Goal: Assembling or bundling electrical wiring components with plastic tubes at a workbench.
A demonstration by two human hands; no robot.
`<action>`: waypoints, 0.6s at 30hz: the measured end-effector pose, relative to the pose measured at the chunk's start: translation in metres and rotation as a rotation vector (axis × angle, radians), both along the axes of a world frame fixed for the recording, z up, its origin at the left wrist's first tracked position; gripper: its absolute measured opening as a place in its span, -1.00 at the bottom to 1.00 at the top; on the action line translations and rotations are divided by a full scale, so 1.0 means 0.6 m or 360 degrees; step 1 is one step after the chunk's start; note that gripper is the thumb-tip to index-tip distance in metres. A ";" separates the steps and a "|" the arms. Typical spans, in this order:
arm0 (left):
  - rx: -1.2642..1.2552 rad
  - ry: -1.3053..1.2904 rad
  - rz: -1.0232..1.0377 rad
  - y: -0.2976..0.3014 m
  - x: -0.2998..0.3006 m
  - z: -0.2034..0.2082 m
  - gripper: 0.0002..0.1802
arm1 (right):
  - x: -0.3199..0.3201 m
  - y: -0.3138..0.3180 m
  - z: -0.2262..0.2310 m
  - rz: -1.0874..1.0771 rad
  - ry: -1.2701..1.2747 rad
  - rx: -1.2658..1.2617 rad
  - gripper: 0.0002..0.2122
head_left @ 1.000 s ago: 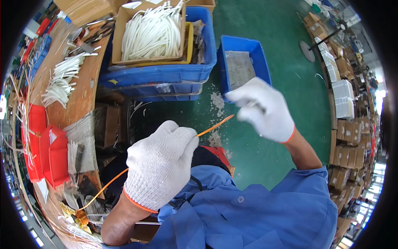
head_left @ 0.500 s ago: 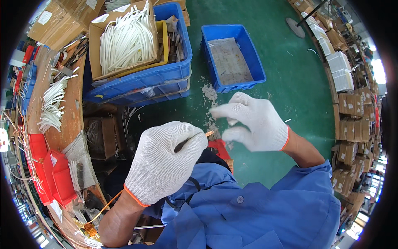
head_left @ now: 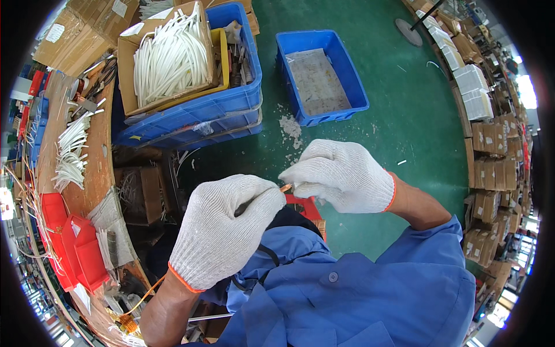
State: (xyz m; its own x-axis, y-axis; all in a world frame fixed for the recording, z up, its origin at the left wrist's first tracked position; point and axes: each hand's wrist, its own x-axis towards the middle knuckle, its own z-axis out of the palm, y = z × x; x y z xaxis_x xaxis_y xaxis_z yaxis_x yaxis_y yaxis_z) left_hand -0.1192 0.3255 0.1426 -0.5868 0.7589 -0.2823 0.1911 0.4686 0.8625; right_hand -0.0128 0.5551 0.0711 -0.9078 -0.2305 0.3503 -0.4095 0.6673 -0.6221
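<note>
Both my hands wear white knitted gloves with orange cuffs. My left hand (head_left: pixel 228 228) is closed in a pinch, and a short copper wire end (head_left: pixel 285 188) sticks out past its thumb and forefinger. My right hand (head_left: pixel 347 176) meets it from the right, its fingertips pinched round the tip of that wire. The gloves hide the rest of the held part. A yellow-orange wire (head_left: pixel 147 293) runs from behind my left wrist to an orange wire bundle (head_left: pixel 128 322) on the bench; whether it joins the held end is hidden.
Left, a wooden bench (head_left: pixel 104 150) carries white sleeving pieces (head_left: pixel 72 153) and red bins (head_left: pixel 87 254). Ahead, stacked blue crates (head_left: pixel 196 121) hold a cardboard box (head_left: pixel 130 75) of white tubes. A blue tub (head_left: pixel 321 75) stands on the green floor. Cartons (head_left: pixel 491 173) line the right.
My right hand has moved left and its spread fingers have closed on the copper wire tip. My left hand keeps its pinch and has barely shifted.
</note>
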 end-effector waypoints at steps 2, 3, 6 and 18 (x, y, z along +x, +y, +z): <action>0.0010 -0.0040 0.0021 -0.001 0.000 -0.005 -0.76 | -0.004 0.000 0.000 0.0020 0.0021 -0.0005 -0.73; 0.0019 -0.0078 0.0042 -0.001 0.000 -0.007 -0.75 | -0.006 0.000 0.000 0.0041 0.0043 -0.0009 -0.73; 0.0020 -0.0086 0.0035 -0.003 -0.001 -0.008 -0.74 | -0.004 0.001 0.009 0.0047 -0.0094 -0.0011 -0.57; 0.0081 -0.0047 -0.0011 -0.003 -0.002 -0.013 -0.73 | -0.008 0.001 0.001 0.0081 0.0015 0.0133 -0.54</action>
